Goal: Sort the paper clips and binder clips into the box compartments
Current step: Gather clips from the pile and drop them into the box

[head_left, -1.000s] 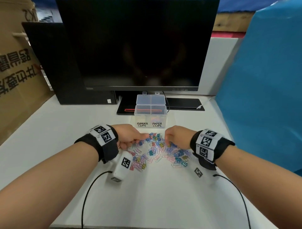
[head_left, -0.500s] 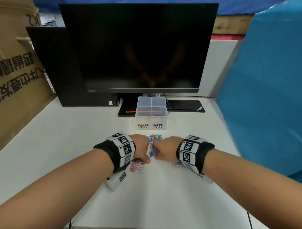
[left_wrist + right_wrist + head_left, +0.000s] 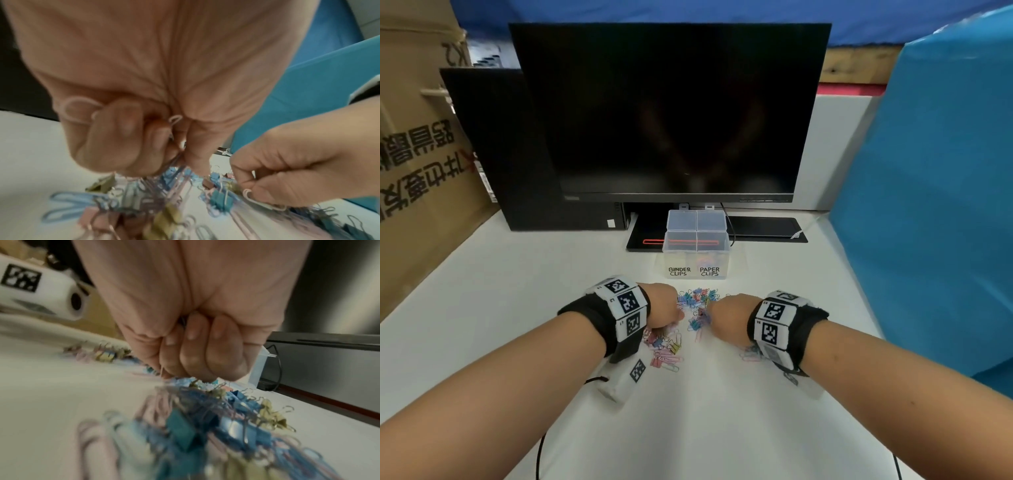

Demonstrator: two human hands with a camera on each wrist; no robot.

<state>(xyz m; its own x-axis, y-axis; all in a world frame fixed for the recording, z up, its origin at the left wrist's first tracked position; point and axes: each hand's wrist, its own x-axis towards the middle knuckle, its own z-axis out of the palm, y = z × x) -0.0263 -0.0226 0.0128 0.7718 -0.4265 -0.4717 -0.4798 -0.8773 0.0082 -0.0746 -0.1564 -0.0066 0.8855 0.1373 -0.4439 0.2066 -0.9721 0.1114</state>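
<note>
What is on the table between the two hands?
In the head view, a heap of colourful paper clips and binder clips lies between the left hand and the right hand.

Even, soft overhead light filled the head view, leaving the white matte tabletop [image 3: 709, 411] bright with only faint shadows. The black glossy monitor screen [image 3: 671, 109] carried a dim reflection. Straight edges bowed toward the corners. Both wrist views were blurred, the scattered pastel metal clips [image 3: 205, 426] smeared and unfocused.
</note>
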